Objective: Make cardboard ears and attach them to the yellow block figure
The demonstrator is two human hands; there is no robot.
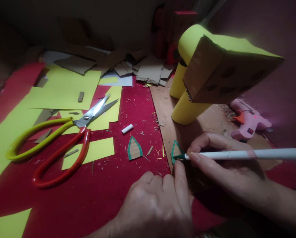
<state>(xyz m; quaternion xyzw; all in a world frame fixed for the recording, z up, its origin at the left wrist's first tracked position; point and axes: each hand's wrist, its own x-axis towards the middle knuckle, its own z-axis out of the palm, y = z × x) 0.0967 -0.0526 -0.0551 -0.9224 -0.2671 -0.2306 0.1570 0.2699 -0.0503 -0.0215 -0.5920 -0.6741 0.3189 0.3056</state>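
Observation:
My right hand (219,162) pinches a white marker (249,154), its dark green tip touching a small pointed cardboard piece (174,152) with a green outline. The index finger of my left hand (157,198) presses on the lower end of that piece; its other fingers are curled against the red surface, and whatever lies beneath them is hidden. A second pointed cardboard piece (135,149) with green edges rests to the left on the red surface. Just above it is a small white cap (127,129). The green-edged piece under the marker lies on a brown board (166,112).
Open scissors (85,120) with yellow and red handles lie at left over yellow paper (70,89). A cardboard and yellow paper figure (209,76) stands on the board. Behind it at right is a pink glue gun (250,122). Cardboard scraps (150,71) lie at the back.

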